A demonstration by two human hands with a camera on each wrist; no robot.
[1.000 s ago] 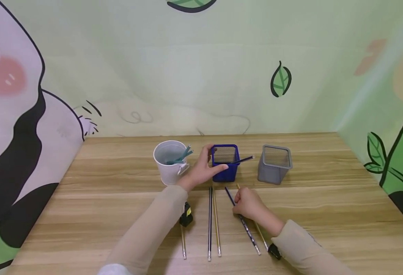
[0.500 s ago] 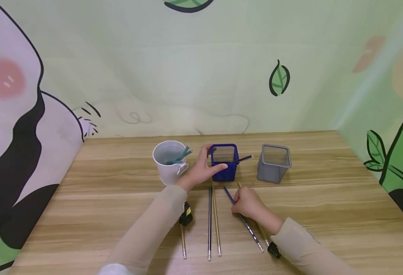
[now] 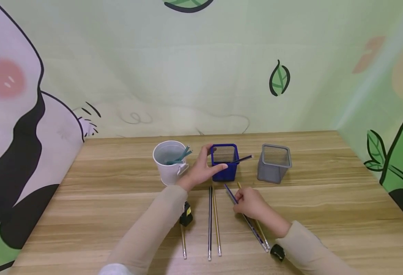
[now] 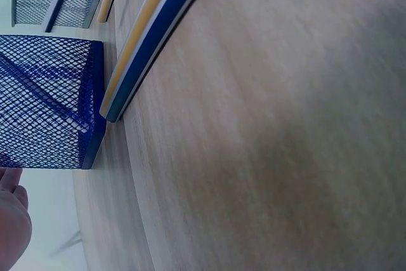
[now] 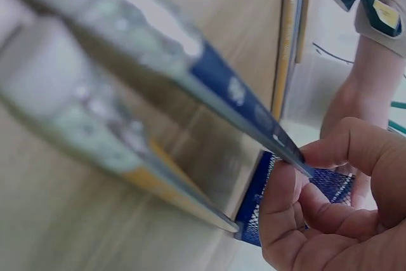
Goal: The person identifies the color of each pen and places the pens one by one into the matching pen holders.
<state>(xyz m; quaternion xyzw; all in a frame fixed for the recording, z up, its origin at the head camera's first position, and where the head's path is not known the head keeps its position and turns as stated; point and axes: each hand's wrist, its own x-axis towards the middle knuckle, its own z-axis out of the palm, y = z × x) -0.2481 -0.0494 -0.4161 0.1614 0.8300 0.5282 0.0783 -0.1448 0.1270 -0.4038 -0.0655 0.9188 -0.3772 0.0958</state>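
Observation:
A blue mesh pen holder (image 3: 224,175) stands near the back of the table, a dark pencil (image 3: 245,159) leaning out over its right side. My left hand (image 3: 201,171) holds this holder, thumb across the front and fingers at its left rim. In front of it, my right hand (image 3: 251,202) pinches a dark blue pencil (image 5: 238,96) between thumb and fingertips. The pencil's eraser end points toward me, close beside a yellow pencil (image 3: 264,236) that my right hand partly hides. In the left wrist view, the mesh wall (image 4: 44,106) shows another pencil inside.
A white bucket (image 3: 171,173) with teal pencils stands on the left, a grey mesh holder (image 3: 271,173) on the right. A dark pencil (image 3: 210,221) and a yellow pencil (image 3: 216,225) lie side by side on the table. Another yellow pencil (image 3: 183,242) is partly under my left forearm.
My right hand has shifted slightly right. The dark blue pencil's eraser end has swung right, closer to the yellow pencil. My left hand and the blue holder stay in place.

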